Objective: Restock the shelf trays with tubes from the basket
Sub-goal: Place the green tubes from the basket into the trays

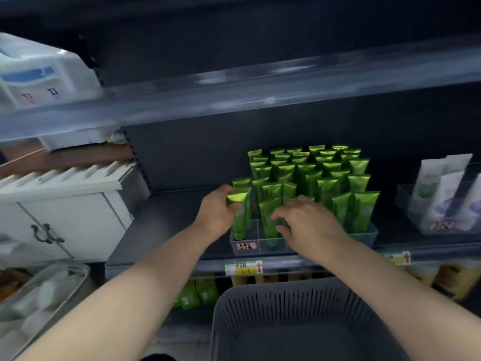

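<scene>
A: Tubes (pixel 325 186): where, going near to far?
B: None to be seen in the visible part of the basket (pixel 286 306). Further on, packed upright in the clear tray (pixel 364 233) on the shelf (pixel 161 220), row after row to the back.
A: Likely trouble from here?
B: Toppling the front row, most likely. Caused by shoving sideways while seating the held tube (pixel 238 200) into such tight packing; knocking neighbours over like dominoes, perhaps over the low front wall. Also possible: catching on a divider and ending up slanted.
A: Left grip (pixel 217 208)?
B: Curled round the crimped top of that held tube, at the tray's front-left corner.
A: Right grip (pixel 307 221)?
B: Bent down over the front-row tubes alongside, touching them. Cannot tell whether pinching one or just steadying.
</scene>
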The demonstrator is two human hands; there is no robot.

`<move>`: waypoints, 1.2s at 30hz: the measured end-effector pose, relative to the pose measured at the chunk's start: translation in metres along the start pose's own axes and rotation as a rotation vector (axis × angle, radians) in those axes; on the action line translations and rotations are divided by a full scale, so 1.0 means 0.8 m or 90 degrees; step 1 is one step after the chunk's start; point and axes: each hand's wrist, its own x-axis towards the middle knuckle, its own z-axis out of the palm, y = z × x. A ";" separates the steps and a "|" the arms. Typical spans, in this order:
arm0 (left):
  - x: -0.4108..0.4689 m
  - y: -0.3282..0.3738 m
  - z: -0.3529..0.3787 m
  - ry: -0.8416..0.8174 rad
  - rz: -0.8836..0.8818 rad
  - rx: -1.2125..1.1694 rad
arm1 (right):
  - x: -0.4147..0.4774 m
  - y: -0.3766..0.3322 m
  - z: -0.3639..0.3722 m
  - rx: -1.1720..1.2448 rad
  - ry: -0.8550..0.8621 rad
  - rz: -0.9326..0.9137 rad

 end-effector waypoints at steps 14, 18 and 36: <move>0.007 -0.010 0.002 -0.050 -0.046 0.010 | 0.001 0.016 0.041 0.012 -0.056 0.003; 0.020 0.007 -0.013 0.015 -0.037 -0.049 | -0.001 0.018 0.054 -0.022 -0.075 -0.009; 0.081 0.019 -0.030 -0.065 0.058 0.337 | -0.005 0.027 0.047 0.010 -0.108 -0.013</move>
